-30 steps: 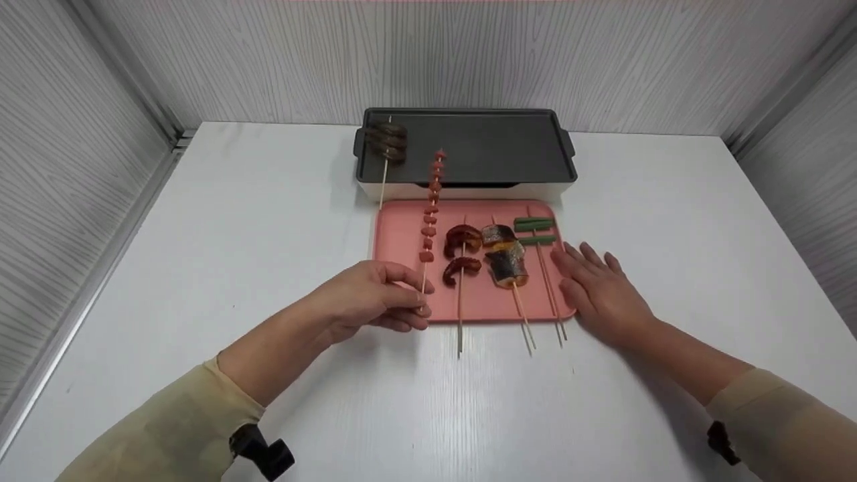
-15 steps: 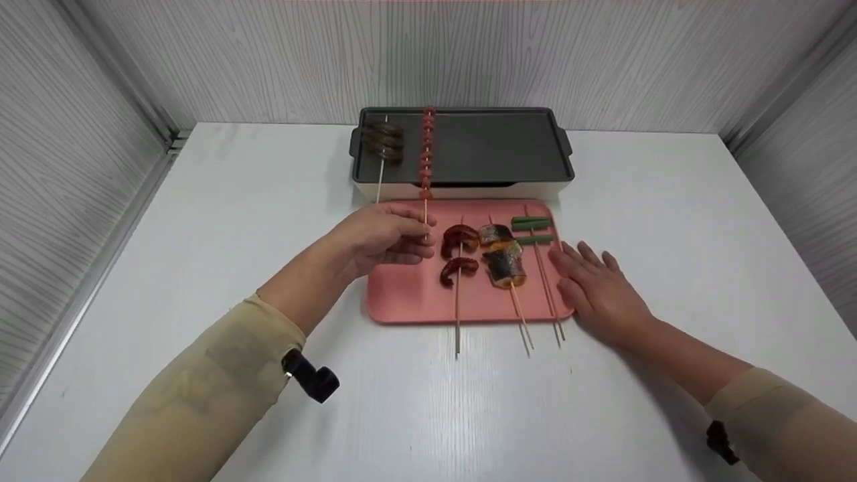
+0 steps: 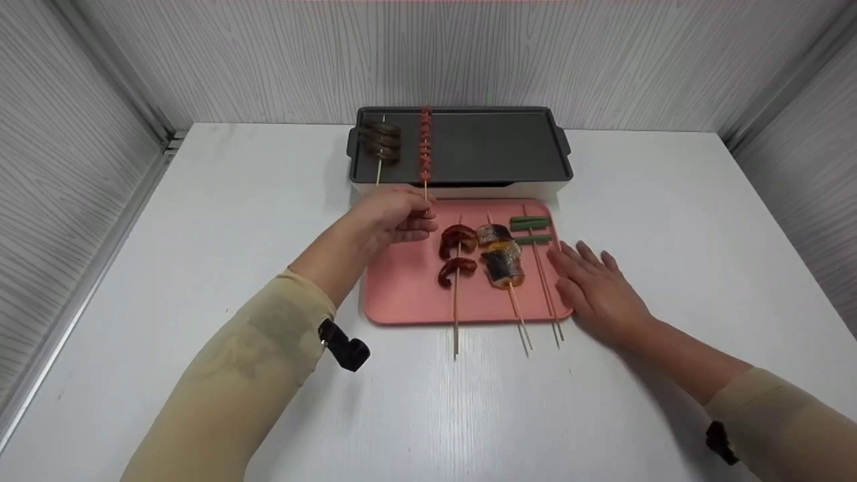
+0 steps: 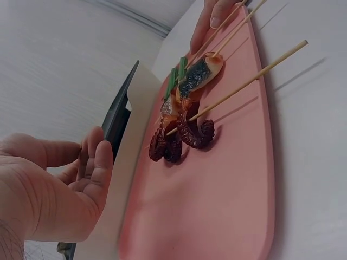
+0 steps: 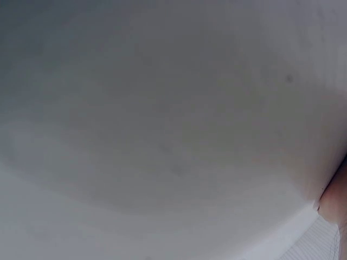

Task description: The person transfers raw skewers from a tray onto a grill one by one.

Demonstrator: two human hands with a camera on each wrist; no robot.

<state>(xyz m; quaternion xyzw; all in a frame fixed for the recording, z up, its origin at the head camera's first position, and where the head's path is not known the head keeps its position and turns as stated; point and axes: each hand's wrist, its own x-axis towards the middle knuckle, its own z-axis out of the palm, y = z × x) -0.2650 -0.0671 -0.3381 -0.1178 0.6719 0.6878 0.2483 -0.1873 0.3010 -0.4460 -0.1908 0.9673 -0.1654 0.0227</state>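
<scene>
My left hand (image 3: 398, 214) pinches the stick of a skewer of small red pieces (image 3: 425, 144) between thumb and fingers. That skewer's red pieces lie over the left part of a black grill plate (image 3: 495, 144). In the left wrist view the thumb and fingers of the left hand (image 4: 65, 179) come together beside the grill, and the stick is hidden there. A brown spiral-shaped skewer (image 3: 381, 142) is on the grill's left end, its stick running down to my left hand. My right hand (image 3: 602, 294) lies with fingers extended at the right edge of a pink tray (image 3: 408, 301).
On the tray lie an octopus-tentacle skewer (image 3: 458, 264), a fish skewer (image 3: 503, 264) and a green vegetable skewer (image 3: 532, 231), their sticks jutting over the near edge. The grill backs onto a grey wood-grain wall (image 3: 469, 53). A white table (image 3: 268, 174) lies underneath.
My left hand has carried the red-piece skewer away from me, from over the tray's left part up onto the grill plate. The right hand has stayed at the tray's edge.
</scene>
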